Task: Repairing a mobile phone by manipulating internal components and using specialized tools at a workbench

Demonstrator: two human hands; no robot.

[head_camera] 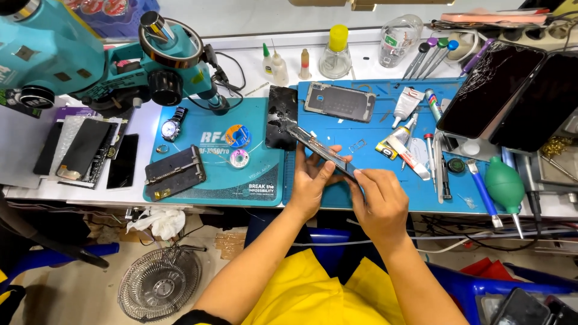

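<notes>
My left hand (311,183) grips a dismantled phone body (319,149) from below, holding it on edge and tilted over the blue work mat (367,129). My right hand (379,201) pinches the phone's near end, fingertips on its edge. A detached black screen panel (281,116) lies just left of the phone. A second opened phone frame (340,101) lies flat on the mat behind it. A small metal tray part (357,145) rests to the right of the phone.
A teal microscope (90,60) stands at back left over a teal mat (214,174) with a wristwatch (173,124), solder reels and a black clamp (174,173). Glue tubes, screwdrivers, a green air blower (504,183) and two cracked phones (512,96) crowd the right. A fan sits on the floor.
</notes>
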